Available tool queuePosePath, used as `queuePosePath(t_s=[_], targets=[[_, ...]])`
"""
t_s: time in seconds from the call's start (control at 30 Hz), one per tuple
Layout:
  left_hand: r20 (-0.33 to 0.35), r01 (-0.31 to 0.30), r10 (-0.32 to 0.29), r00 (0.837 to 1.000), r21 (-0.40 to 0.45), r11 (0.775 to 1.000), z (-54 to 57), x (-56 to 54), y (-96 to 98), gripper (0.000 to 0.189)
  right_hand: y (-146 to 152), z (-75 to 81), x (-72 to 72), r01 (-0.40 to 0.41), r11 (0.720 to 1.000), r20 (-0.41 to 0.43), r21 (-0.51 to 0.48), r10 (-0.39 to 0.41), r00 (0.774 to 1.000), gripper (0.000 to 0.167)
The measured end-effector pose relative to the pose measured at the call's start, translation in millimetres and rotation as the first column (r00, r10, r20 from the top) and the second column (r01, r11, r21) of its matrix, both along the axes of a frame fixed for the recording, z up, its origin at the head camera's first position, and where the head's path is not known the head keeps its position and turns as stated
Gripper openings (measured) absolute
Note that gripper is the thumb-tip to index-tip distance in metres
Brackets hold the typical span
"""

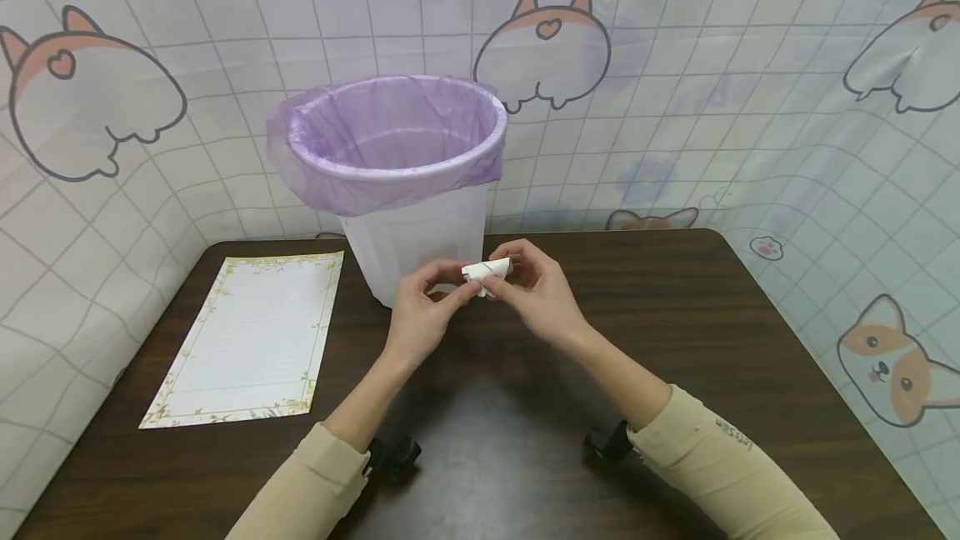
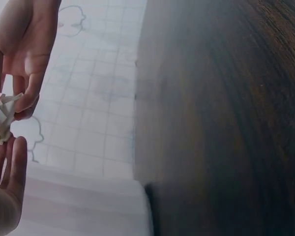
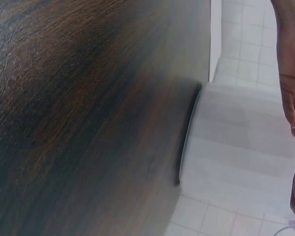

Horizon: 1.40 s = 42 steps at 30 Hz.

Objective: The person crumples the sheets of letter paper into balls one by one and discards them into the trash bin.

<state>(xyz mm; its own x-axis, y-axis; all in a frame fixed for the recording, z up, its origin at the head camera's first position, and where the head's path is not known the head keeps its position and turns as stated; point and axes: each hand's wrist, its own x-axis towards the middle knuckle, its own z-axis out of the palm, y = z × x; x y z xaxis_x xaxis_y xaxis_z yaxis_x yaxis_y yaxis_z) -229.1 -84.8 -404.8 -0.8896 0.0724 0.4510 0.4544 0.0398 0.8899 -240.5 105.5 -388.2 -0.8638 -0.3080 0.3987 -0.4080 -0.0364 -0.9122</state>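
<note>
A small crumpled wad of white paper (image 1: pixel 487 271) is held between both hands, in front of the bin and above the table. My left hand (image 1: pixel 423 307) pinches its left end between thumb and fingers. At the other end, my right hand (image 1: pixel 543 294) grips it with the thumb on the near side. Folds and a yellowish patch show on the paper wad (image 2: pixel 4 118) in the left wrist view. Both hands appear only at the right edge of the right wrist view, where the wad is hidden.
A white bin (image 1: pixel 420 240) lined with a purple bag (image 1: pixel 322 177) stands at the back of the dark wooden table (image 1: pixel 637 357). To its left lies a flat sheet of lined paper (image 1: pixel 251 340) with a floral border. Behind hangs a grid-patterned cloth (image 1: pixel 675 107) with cartoon dogs.
</note>
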Motion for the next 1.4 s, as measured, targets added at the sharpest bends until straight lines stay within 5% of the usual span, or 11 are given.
queuePosePath(t_s=[0.27,0.43,0.6,0.93,1.1,1.2,1.4], targets=[[-0.046,-0.025,0.022,0.999,-0.071,0.997,11.8,1.7,-4.3,0.023,2,8.6,-1.3,-0.031,0.999,-0.040,-0.031,0.030,0.999,0.022],[-0.096,-0.156,0.150,0.984,-0.058,0.986,19.3,5.2,-14.4,0.021,6,13.7,-3.9,-0.014,0.999,-0.042,-0.035,0.013,0.999,0.022],[-0.147,-0.270,0.274,0.950,0.049,0.962,30.6,6.8,-31.4,0.018,12,21.4,-6.4,-0.006,1.000,-0.035,-0.024,0.005,0.999,0.023],[-0.113,-0.354,0.409,0.905,0.332,0.874,69.1,7.2,-69.4,0.023,22,32.4,-9.7,0.020,0.999,-0.069,0.026,-0.018,0.997,0.023],[0.044,-0.325,0.345,0.938,0.458,0.827,101.3,-1.6,-95.8,0.033,25,37.3,-10.8,0.024,0.999,-0.085,0.045,-0.020,0.996,0.023],[0.181,-0.292,0.233,0.955,0.466,0.835,118.7,-7.7,-110.4,0.040,29,40.9,-11.8,0.030,0.998,-0.102,0.056,-0.024,0.994,0.023],[0.343,-0.197,0.023,0.939,0.483,0.853,139.0,-16.9,-129.1,0.038,34,52.2,-16.3,0.036,0.995,-0.136,0.094,-0.023,0.990,0.024]])
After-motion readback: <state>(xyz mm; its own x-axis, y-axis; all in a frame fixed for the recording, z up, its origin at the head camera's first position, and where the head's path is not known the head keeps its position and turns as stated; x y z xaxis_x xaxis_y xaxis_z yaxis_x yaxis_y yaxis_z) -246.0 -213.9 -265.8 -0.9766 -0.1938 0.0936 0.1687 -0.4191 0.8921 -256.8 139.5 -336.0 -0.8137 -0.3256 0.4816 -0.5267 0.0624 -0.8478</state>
